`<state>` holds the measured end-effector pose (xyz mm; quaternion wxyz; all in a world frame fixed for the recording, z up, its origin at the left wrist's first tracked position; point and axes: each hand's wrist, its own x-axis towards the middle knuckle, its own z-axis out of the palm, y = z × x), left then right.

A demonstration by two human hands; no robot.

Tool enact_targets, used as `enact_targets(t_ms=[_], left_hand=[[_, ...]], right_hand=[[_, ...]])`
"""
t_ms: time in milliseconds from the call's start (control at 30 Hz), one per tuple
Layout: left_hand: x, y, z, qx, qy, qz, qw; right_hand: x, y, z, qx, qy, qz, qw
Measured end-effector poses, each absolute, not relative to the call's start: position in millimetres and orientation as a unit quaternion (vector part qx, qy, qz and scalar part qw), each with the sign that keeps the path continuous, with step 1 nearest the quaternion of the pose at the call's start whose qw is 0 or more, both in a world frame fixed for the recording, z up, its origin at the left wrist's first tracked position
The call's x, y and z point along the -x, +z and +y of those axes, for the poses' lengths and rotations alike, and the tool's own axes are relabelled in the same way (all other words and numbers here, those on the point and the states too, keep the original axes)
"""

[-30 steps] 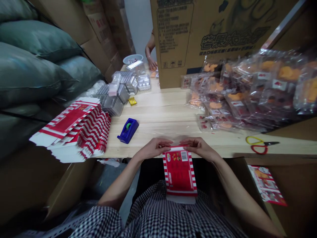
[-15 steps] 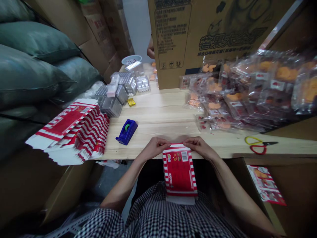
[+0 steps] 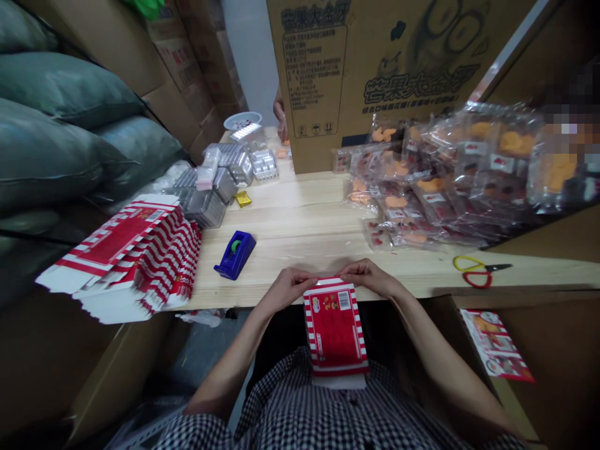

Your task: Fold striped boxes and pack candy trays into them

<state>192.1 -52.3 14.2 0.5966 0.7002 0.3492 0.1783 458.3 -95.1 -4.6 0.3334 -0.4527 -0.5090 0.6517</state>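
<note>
A red and white striped box (image 3: 335,328) lies between my forearms, its top end at the table's front edge and its lower end against the checked shirt. My left hand (image 3: 287,289) pinches the box's upper left corner. At the upper right corner, my right hand (image 3: 370,276) grips it between thumb and fingers. A blue tape dispenser (image 3: 235,255) with a green core stands on the table to the left of my hands. Further left is a pile of similar striped boxes (image 3: 135,250).
Clear plastic packs with orange pieces (image 3: 431,187) are heaped at right, near scissors (image 3: 478,270). Plastic trays (image 3: 206,203) and a yellow packet (image 3: 243,199) lie back left. A big carton (image 3: 319,81) stands behind; another person's hand (image 3: 280,115) shows beside it.
The view has shifted slightly, so the table's contents appear a little lower and further left. Both hands keep hold of the box's upper end.
</note>
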Motion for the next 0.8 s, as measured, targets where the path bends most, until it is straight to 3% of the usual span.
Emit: enact_targets(t_ms=[333,633,800], left_hand=[[-193,20,-50,-0.711,0.145,0.293,0.623],[-187,22,-82,-0.798,0.184,0.300,0.490],[-186,19,-92,-0.807,0.192,0.306,0.468]], right_hand=[[-467,5,-126,0.419,0.678,-0.499,0.341],[-468,-15,-143,0.460,0.669,-0.446,0.377],[-464,-16,-148,0.464,0.660,-0.448,0.385]])
